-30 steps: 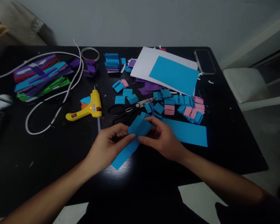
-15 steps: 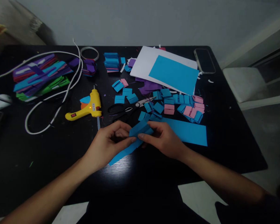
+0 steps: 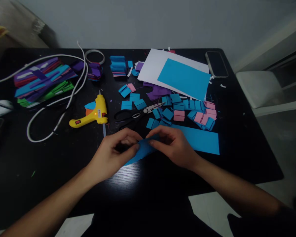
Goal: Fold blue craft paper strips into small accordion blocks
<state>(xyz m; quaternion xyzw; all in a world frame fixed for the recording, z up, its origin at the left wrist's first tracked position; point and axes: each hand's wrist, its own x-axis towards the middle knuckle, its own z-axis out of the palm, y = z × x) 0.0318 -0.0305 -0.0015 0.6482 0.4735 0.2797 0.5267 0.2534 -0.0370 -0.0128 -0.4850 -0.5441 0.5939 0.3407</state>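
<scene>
Both my hands pinch a strip of blue paper (image 3: 145,148) over the front of the black table. My left hand (image 3: 117,149) grips its left part between thumb and fingers. On the right part, my right hand (image 3: 172,144) holds the top edge with thumb and index finger. Some of the strip is hidden behind the fingers. Just beyond the hands lie black-handled scissors (image 3: 145,111) and several small folded blue paper pieces (image 3: 167,114), with folded pink pieces (image 3: 179,115) among them. A flat blue paper sheet (image 3: 204,141) extends from behind my right hand.
A yellow glue gun (image 3: 101,108) with a lit orange light lies left of the scissors. A white cable (image 3: 29,131) loops around bundled coloured paper strips (image 3: 43,79). White sheets (image 3: 150,65) with a blue sheet on top and a phone (image 3: 216,64) lie at the back right.
The blue strip has turned between my hands: its raised folded flap is now down and its lower left end reaches less far out. My fingertips have come closer together.
</scene>
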